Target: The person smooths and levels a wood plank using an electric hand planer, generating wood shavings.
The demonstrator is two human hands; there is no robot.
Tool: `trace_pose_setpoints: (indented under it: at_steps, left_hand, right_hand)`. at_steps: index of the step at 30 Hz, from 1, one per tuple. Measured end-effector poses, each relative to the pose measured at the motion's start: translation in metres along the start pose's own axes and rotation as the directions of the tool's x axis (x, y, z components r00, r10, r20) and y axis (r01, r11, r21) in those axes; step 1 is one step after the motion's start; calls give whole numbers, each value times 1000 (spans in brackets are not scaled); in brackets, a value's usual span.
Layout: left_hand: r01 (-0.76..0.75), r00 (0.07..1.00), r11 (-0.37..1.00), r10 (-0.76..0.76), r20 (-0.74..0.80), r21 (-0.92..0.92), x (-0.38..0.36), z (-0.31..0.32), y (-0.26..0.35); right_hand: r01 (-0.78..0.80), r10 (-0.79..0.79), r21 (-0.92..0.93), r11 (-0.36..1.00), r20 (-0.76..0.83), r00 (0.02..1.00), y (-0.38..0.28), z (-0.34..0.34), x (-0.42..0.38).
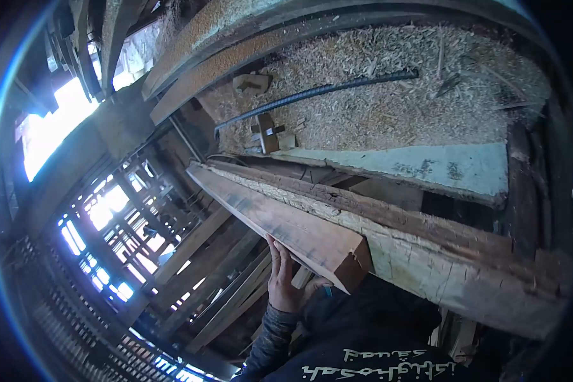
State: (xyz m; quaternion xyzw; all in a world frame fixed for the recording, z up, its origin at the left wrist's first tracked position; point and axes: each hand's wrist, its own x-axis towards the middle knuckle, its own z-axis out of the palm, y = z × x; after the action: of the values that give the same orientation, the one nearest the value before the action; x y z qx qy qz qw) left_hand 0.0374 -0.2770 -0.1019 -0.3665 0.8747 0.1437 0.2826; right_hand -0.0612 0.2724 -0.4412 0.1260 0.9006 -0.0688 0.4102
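Note:
A squared wooden beam (pixel 286 223) runs from the upper left toward me, its sawn end (pixel 353 264) close to my body. My left hand (pixel 284 280) holds its near side, fingers up along the edge and thumb spread toward the end; part of the grip is hidden under the wood. Directly alongside lies a longer, rough-edged timber (pixel 426 267) with a cracked pale face. My right hand is out of view.
Behind the timbers is a bench with a pale green edge (pixel 452 162), strewn with wood shavings (pixel 375 95). A ribbed steel bar (pixel 318 95) and a small wooden block piece (pixel 267 132) lie there. Planks (pixel 229 293) lean at left before a slatted wall.

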Motion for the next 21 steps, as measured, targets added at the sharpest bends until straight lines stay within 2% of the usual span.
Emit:
trace_pose_setpoints:
  at_steps: [3,6,21]
  left_hand:
    - [-31,997,990,22,70,139,4,-7,5]
    - [-14,997,983,0,78,185,2,-10,5]
    - [37,997,990,-45,57,135,2,-10,8]
  right_hand:
    - [-30,31,-28,999,45,998,7,22,27]
    - [-39,42,-39,998,82,996,6,37,49]
    - [-7,21,-90,996,161,987,-14,47,107]
